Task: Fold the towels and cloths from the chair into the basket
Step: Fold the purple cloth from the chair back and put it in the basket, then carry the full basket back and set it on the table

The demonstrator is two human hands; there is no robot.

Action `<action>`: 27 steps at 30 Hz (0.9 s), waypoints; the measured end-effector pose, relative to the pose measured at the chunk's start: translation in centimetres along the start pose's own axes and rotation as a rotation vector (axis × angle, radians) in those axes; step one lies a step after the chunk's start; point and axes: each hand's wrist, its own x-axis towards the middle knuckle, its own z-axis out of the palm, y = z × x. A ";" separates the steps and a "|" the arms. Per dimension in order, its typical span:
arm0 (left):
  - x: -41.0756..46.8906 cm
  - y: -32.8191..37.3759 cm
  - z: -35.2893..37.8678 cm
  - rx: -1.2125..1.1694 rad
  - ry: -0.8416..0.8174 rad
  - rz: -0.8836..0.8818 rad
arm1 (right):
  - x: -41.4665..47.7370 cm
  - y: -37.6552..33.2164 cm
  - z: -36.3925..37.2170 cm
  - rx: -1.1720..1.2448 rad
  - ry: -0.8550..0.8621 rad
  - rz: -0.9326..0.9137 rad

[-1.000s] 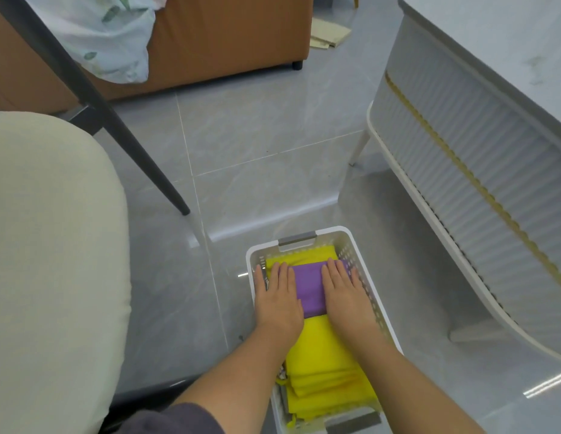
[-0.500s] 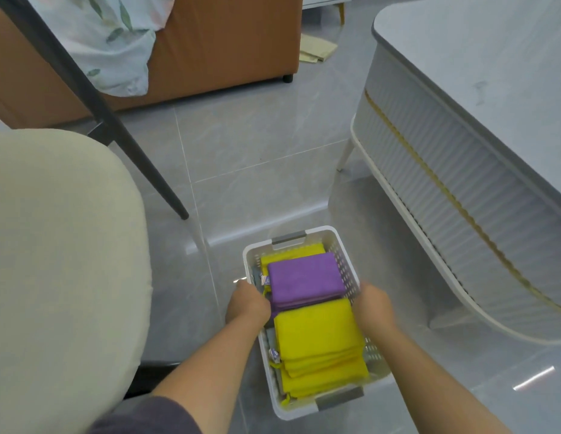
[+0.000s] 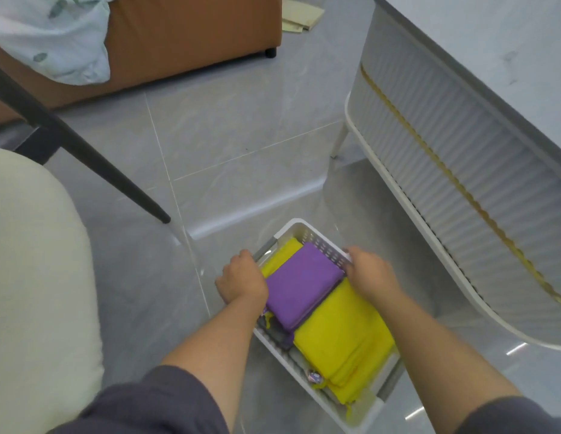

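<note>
A white slotted basket (image 3: pixel 316 238) sits on the grey tiled floor, turned at an angle. Inside lie a folded purple cloth (image 3: pixel 299 286) on top and folded yellow towels (image 3: pixel 342 339) under and beside it. My left hand (image 3: pixel 241 277) grips the basket's left rim. My right hand (image 3: pixel 371 272) grips the right rim near the far corner. The pale cushioned chair seat (image 3: pixel 32 277) at the left has no cloths on the part in view.
A white ribbed table (image 3: pixel 460 145) with gold trim stands close on the right. A black chair leg (image 3: pixel 94 161) slants across the floor at the left. Behind are an orange sofa (image 3: pixel 185 32) with a pale patterned fabric (image 3: pixel 50 39) and some paper on the floor.
My hands left the purple cloth and took hold of the basket's two side rims. The basket has turned clockwise and shifted right.
</note>
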 end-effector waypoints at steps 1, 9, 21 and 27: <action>-0.2 -0.8 -0.1 -0.020 -0.014 -0.051 | -0.6 0.1 0.0 0.001 0.010 0.029; -4.6 -3.9 -0.4 -0.204 -0.121 -0.524 | -6.2 3.1 0.2 0.214 -0.058 0.534; -2.6 -1.8 -6.2 -0.397 -0.117 -0.752 | -4.7 -0.8 -4.3 0.464 -0.236 0.681; -4.2 2.0 -17.0 -0.525 -0.125 -0.772 | -6.4 -4.1 -17.6 0.467 -0.134 0.527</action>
